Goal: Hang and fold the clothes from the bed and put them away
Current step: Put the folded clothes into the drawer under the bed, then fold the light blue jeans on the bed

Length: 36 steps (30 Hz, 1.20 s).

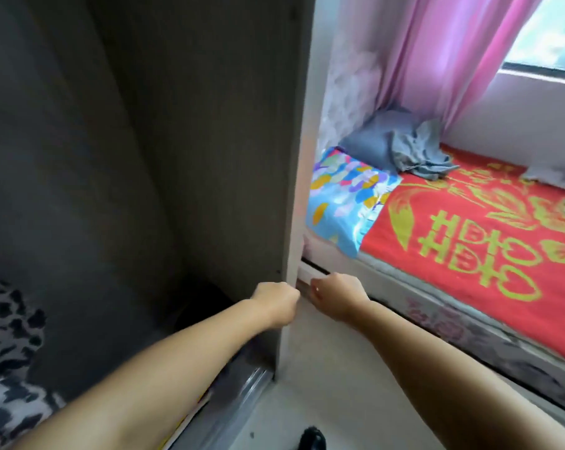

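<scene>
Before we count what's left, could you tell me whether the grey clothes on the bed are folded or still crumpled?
Crumpled: the grey clothes lie in a rumpled heap on the red bedspread, unfolded.

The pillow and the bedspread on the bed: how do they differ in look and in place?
The pillow is light blue with many-coloured patches; the bedspread is red with yellow-green figures. The pillow is small and lies at the end of the bed nearest the wardrobe; the bedspread covers most of the rest of the bed. Grey clothes lie behind the pillow and partly on the bedspread. Both lie flat on the bed.
</scene>
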{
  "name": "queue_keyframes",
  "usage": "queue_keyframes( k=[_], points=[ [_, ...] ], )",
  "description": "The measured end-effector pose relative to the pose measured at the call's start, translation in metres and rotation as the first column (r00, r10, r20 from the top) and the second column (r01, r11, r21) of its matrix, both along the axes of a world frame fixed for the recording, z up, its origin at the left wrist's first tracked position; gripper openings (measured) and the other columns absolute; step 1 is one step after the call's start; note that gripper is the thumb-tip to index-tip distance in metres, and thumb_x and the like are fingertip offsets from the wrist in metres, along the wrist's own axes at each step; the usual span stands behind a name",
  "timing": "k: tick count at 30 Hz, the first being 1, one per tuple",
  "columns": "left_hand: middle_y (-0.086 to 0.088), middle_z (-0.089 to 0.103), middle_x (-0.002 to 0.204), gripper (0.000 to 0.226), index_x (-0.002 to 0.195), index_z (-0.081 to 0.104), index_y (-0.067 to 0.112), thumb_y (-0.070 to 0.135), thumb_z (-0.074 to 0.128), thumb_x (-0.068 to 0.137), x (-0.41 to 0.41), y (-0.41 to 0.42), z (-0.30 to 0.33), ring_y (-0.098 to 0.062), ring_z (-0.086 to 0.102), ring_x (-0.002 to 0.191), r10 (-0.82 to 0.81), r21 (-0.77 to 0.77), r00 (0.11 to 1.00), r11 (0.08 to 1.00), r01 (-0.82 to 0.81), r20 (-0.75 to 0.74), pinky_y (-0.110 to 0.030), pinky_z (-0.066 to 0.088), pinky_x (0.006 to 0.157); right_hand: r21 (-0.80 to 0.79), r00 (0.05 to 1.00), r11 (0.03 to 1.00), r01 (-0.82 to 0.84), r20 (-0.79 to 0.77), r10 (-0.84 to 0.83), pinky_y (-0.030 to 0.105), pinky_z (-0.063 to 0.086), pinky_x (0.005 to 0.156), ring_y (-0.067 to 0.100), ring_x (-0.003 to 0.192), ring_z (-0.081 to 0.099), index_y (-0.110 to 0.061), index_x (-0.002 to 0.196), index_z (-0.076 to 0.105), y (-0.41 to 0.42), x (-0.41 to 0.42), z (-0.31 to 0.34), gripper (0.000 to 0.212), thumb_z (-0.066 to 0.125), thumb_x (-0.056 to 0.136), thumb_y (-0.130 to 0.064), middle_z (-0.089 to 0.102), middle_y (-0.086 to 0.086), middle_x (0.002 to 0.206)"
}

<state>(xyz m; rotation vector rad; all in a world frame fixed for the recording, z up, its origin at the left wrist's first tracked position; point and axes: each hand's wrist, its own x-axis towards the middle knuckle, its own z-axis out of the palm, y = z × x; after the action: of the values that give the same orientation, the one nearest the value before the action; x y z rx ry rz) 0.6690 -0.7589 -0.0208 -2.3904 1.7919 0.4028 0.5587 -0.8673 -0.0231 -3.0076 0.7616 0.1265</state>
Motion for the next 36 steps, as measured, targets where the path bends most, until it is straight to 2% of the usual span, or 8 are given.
queue_keyframes(
  k=[4, 8, 12, 16, 22, 29, 32, 36],
  points=[
    [-0.014, 0.064, 0.115, 0.027, 0.106, 0.063, 0.012, 0.023, 0.043, 0.092, -0.066, -0.069, 0.030, -0.034, 0.060, 0.107, -0.192, -0.115, 0.981, 0.974, 0.193, 0.027, -0.034, 0.043, 0.074, -0.035, 0.980, 0.980, 0.196, 0.030, -0.195, 0.031, 0.044, 0.074, 0.032, 0.099, 0.064, -0.018, 0.102, 0.066, -0.050, -0.081, 0.031, 0.034, 0.040, 0.095, -0.039, 0.069, 0.009, 0.109],
    [-0.011, 0.065, 0.114, 0.025, 0.104, 0.064, 0.015, 0.025, 0.045, 0.092, -0.115, -0.135, 0.050, -0.031, 0.060, 0.107, -0.300, -0.157, 0.954, 0.941, 0.299, 0.019, -0.031, 0.042, 0.075, -0.046, 0.922, 0.921, 0.386, 0.052, -0.384, 0.033, 0.046, 0.073, 0.029, 0.095, 0.065, -0.017, 0.101, 0.065, -0.102, -0.165, 0.052, 0.034, 0.038, 0.097, -0.038, 0.069, 0.006, 0.104],
    [-0.009, 0.067, 0.108, 0.023, 0.100, 0.063, 0.013, 0.023, 0.044, 0.092, -0.168, -0.212, 0.062, -0.032, 0.061, 0.102, -0.396, -0.123, 0.917, 0.909, 0.399, 0.049, -0.034, 0.046, 0.076, -0.088, 0.873, 0.869, 0.488, 0.031, -0.487, 0.029, 0.041, 0.062, 0.028, 0.086, 0.064, -0.015, 0.093, 0.061, -0.162, -0.245, 0.061, 0.032, 0.035, 0.100, -0.032, 0.068, 0.006, 0.097],
    [-0.012, 0.063, 0.112, 0.026, 0.105, 0.061, 0.011, 0.025, 0.041, 0.095, -0.226, -0.289, 0.075, -0.034, 0.059, 0.103, -0.428, -0.178, 0.903, 0.887, 0.426, 0.031, -0.036, 0.046, 0.076, -0.142, 0.829, 0.822, 0.552, -0.014, -0.559, 0.031, 0.043, 0.064, 0.028, 0.085, 0.060, -0.016, 0.082, 0.055, -0.220, -0.314, 0.074, 0.029, 0.035, 0.100, -0.026, 0.066, 0.007, 0.100],
    [-0.009, 0.063, 0.105, 0.027, 0.101, 0.061, 0.009, 0.024, 0.040, 0.098, -0.300, -0.382, 0.080, -0.031, 0.059, 0.094, -0.489, -0.152, 0.872, 0.862, 0.483, -0.004, -0.035, 0.046, 0.069, -0.078, 0.743, 0.740, 0.668, 0.020, -0.669, 0.028, 0.037, 0.054, 0.022, 0.067, 0.050, -0.022, 0.062, 0.031, -0.294, -0.400, 0.078, 0.039, 0.036, 0.100, -0.029, 0.042, -0.006, 0.065],
    [-0.005, 0.058, 0.087, 0.026, 0.091, 0.059, 0.006, 0.021, 0.039, 0.098, -0.297, -0.468, 0.051, -0.023, 0.049, 0.070, -0.519, -0.085, 0.854, 0.852, 0.516, -0.022, -0.030, 0.038, 0.055, -0.017, 0.694, 0.694, 0.719, -0.026, -0.720, 0.028, 0.043, 0.058, 0.021, 0.069, 0.057, -0.017, 0.073, 0.046, -0.382, -0.417, 0.050, 0.031, 0.037, 0.099, -0.030, 0.058, -0.001, 0.077],
    [-0.005, 0.061, 0.093, 0.022, 0.089, 0.058, 0.010, 0.022, 0.040, 0.097, -0.271, -0.520, 0.031, -0.026, 0.055, 0.078, -0.509, -0.033, 0.861, 0.861, 0.508, -0.020, -0.032, 0.042, 0.059, -0.014, 0.711, 0.712, 0.702, -0.047, -0.702, 0.027, 0.038, 0.059, 0.023, 0.081, 0.062, -0.018, 0.076, 0.045, -0.430, -0.392, 0.037, 0.029, 0.038, 0.100, -0.031, 0.064, 0.002, 0.088],
    [-0.008, 0.065, 0.102, 0.024, 0.092, 0.060, 0.011, 0.022, 0.038, 0.096, -0.230, -0.614, 0.011, -0.030, 0.061, 0.092, -0.487, -0.034, 0.873, 0.873, 0.487, 0.000, -0.034, 0.045, 0.066, -0.024, 0.726, 0.728, 0.685, -0.052, -0.685, 0.028, 0.038, 0.060, 0.024, 0.081, 0.062, -0.020, 0.064, 0.034, -0.511, -0.347, 0.024, 0.038, 0.036, 0.101, -0.029, 0.054, 0.000, 0.078]
  ],
)
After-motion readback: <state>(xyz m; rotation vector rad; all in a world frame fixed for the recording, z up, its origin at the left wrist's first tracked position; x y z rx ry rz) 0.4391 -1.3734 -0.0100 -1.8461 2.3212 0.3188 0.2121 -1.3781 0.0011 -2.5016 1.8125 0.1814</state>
